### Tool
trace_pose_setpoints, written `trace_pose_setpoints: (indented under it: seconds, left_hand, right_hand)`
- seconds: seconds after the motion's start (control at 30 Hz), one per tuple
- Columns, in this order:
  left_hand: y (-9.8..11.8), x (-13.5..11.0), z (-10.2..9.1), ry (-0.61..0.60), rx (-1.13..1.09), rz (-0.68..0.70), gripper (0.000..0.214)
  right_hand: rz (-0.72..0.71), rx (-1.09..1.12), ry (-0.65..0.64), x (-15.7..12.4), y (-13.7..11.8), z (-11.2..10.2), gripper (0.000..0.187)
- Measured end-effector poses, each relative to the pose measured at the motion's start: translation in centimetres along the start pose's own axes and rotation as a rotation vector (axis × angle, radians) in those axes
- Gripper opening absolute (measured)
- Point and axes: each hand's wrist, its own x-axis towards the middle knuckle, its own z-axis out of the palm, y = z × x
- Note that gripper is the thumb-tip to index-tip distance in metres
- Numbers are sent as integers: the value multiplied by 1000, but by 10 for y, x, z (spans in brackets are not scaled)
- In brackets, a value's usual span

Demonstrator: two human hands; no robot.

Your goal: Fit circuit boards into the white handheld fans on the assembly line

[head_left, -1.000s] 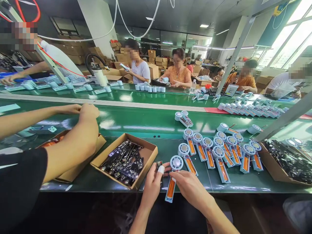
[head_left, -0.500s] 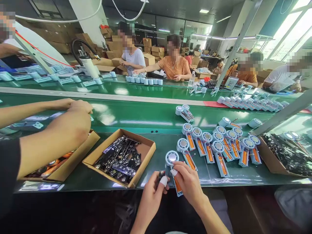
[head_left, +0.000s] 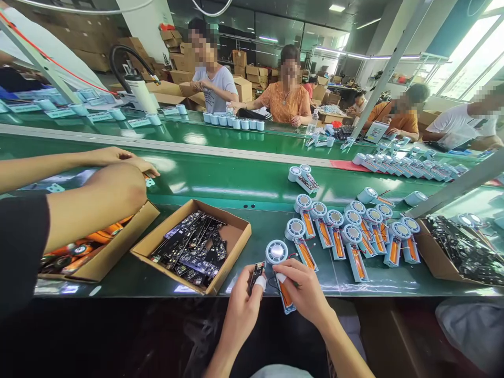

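My left hand (head_left: 241,304) pinches a small black circuit board (head_left: 256,273) between thumb and a taped fingertip at the near edge of the green bench (head_left: 244,197). My right hand (head_left: 303,291) is closed on a pale blue handheld fan body (head_left: 279,262), whose round head sticks out above the fingers and whose orange battery shows below them. Thin wires run between the board and the fan body. Both hands sit close together, just right of a cardboard box of black circuit boards (head_left: 192,247).
Several more fan bodies with orange batteries (head_left: 346,236) lie in rows to the right. A second box of boards (head_left: 460,252) stands far right. A co-worker's arms (head_left: 86,194) reach over a box of orange parts (head_left: 90,252) at left. Other people sit across the conveyor.
The fan body has been pulled nearer and turned, its handle now under my right palm. My left hand has kept the board and closed in beside it. The view has tilted slightly.
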Motion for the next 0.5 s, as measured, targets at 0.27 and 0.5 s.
trace_pose_setpoints:
  seconds: [0.27,0.5]
  left_hand:
    - [6,12,0,-113,106,243,22]
    - [3,7,6,21,213,253,26]
  right_hand:
    - [104,-24,29,-2,-1,2,26]
    - [-193,-345,68,-4,1,6,24]
